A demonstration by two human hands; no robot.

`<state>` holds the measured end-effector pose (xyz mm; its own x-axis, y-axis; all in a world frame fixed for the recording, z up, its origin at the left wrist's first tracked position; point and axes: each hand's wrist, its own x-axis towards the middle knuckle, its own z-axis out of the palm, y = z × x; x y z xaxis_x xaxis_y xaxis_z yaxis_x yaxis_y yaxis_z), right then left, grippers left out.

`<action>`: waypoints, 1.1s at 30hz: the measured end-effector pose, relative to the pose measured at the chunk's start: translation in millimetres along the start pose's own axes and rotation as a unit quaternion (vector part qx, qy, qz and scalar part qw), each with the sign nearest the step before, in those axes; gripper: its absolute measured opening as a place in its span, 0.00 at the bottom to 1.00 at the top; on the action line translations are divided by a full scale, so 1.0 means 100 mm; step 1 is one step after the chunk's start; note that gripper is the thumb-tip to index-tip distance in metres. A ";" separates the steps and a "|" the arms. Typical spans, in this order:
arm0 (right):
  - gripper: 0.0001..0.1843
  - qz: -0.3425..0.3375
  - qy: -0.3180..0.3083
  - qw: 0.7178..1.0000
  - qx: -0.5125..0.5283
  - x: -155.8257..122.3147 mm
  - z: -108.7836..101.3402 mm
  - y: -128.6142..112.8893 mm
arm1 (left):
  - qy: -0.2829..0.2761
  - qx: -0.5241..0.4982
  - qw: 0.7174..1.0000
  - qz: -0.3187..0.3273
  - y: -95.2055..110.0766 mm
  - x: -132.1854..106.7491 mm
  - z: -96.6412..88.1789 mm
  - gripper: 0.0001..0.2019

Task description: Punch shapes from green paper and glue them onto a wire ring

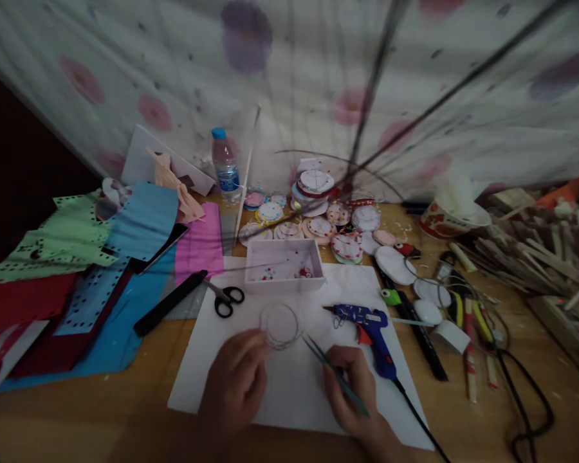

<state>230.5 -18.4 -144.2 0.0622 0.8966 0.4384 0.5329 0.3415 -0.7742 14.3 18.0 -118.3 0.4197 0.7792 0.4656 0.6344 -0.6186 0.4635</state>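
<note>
My left hand (236, 382) rests on a white sheet of paper (294, 386), fingers curled, its fingertips at the edge of a small coil of thin wire (280, 325). My right hand (350, 386) is closed around a thin pair of tweezers (329, 368) whose tips point up-left toward the wire coil. A blue glue gun (369, 331) lies on the paper just right of my right hand, its black cord running off to the lower right.
A shallow white box (284, 265) with small beads sits behind the coil. Black scissors (224, 299), coloured felt sheets (77, 276), a water bottle (225, 164), round decorated discs (318, 225), a paper cup (446, 218), wooden sticks (525, 254) and pens (422, 334) crowd the wooden table.
</note>
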 end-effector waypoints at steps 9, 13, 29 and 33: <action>0.08 0.067 0.098 0.993 0.011 0.46 -0.54 -0.10 | 0.009 0.092 0.995 0.035 -0.64 0.84 0.03 0.11; 0.04 -0.009 0.045 0.998 -0.032 0.80 -0.64 -0.17 | 0.013 0.084 0.995 0.060 -0.68 0.78 0.06 0.10; 0.05 -0.120 -0.120 0.973 -0.160 1.54 0.40 -0.01 | 0.019 0.076 0.993 0.083 -0.64 0.67 0.02 0.13; 0.03 -0.108 -0.096 0.980 -0.134 1.53 0.34 -0.05 | 0.016 0.069 0.995 0.072 -0.66 0.67 0.07 0.12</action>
<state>208.9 126.9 -88.4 -0.2236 0.8565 0.4651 0.7201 0.4668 -0.5134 5.0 111.6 -122.5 0.4930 0.6781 0.5451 0.6533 -0.7023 0.2828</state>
